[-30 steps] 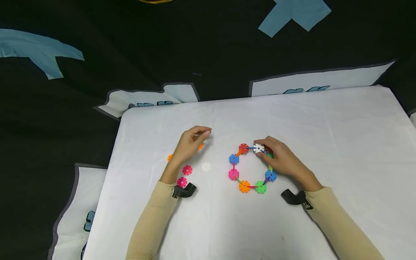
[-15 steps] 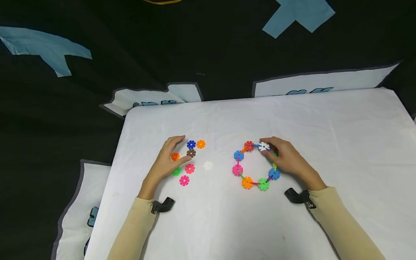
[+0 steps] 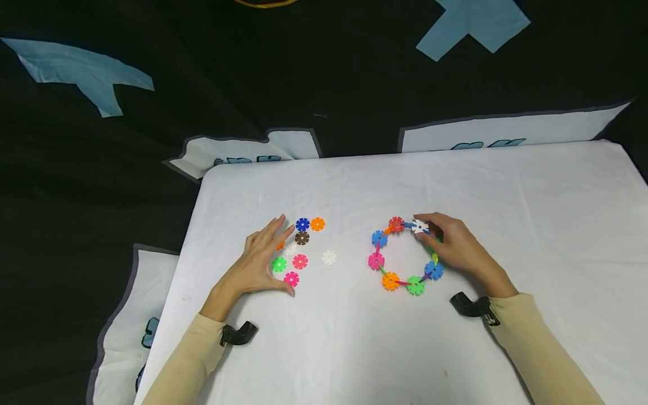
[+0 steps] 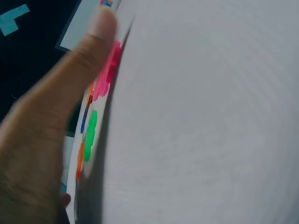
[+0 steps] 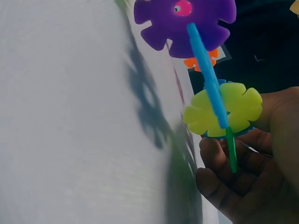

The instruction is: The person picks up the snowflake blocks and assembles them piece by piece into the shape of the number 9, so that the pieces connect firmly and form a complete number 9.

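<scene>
My right hand [image 3: 455,247] pinches a white notched disc [image 3: 419,226] at the far side of a ring of linked snowflake discs [image 3: 390,281]. Fingers and palm hide part of the ring's right side. From the right wrist, a purple disc [image 5: 187,23] and a yellow disc [image 5: 222,109] stand close to the camera. My left hand [image 3: 250,270] is spread at the left of several loose discs, thumb near a pink disc [image 3: 291,279] and fingers near a blue disc [image 3: 302,224]. It holds nothing. A green disc [image 3: 279,264] lies between thumb and fingers.
A brown disc [image 3: 301,238], an orange disc [image 3: 317,224] and a white disc [image 3: 329,257] lie between the hands' areas. All sit on a white-covered table [image 3: 344,349]; dark cloth [image 3: 324,73] hangs beyond its far edge.
My left hand has moved left and toward me from above the loose discs, uncovering several, and its fingers have spread. The right hand keeps its pinch on the white disc. The head view has shifted slightly.
</scene>
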`<state>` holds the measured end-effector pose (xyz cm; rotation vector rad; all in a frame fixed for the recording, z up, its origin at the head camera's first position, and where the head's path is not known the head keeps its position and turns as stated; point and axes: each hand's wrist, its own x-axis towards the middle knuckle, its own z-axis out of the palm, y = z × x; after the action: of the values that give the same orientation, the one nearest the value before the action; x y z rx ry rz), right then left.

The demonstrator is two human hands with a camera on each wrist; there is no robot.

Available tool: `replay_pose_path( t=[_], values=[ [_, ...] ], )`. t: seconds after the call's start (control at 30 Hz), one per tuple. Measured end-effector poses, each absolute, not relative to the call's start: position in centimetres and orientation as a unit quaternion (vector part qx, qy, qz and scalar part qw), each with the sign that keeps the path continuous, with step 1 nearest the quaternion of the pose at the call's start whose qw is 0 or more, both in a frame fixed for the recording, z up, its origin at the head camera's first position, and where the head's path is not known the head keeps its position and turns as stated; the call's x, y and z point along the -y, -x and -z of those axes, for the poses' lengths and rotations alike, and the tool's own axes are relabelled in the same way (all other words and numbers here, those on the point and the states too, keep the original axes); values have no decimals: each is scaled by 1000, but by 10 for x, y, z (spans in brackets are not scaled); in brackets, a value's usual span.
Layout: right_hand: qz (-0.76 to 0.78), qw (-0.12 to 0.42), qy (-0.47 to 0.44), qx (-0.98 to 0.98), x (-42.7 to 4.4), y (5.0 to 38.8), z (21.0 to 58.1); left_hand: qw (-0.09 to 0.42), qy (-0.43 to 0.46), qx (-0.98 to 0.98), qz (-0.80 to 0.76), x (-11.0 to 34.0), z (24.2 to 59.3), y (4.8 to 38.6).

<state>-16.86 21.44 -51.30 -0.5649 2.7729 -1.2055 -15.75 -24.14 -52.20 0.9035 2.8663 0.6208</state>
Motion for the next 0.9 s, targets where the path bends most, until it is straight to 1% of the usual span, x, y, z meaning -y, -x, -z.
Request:
replay_pose_path(
  t=[0.2, 0.37, 0.63, 0.9],
  values=[
    [398, 13, 188, -898, -219, 170, 510, 42, -310, -934, -172, 245, 527, 163],
    [405, -2, 192, -894, -226, 170, 508, 50, -323, -935, -140, 236, 529, 168],
    [425, -29, 186, -885, -234, 173, 494, 37, -355, -929, -98, 201, 534, 170],
    [513, -24, 163, -843, -241, 167, 477, 39, -331, -940, -76, 155, 539, 176]
  ],
)
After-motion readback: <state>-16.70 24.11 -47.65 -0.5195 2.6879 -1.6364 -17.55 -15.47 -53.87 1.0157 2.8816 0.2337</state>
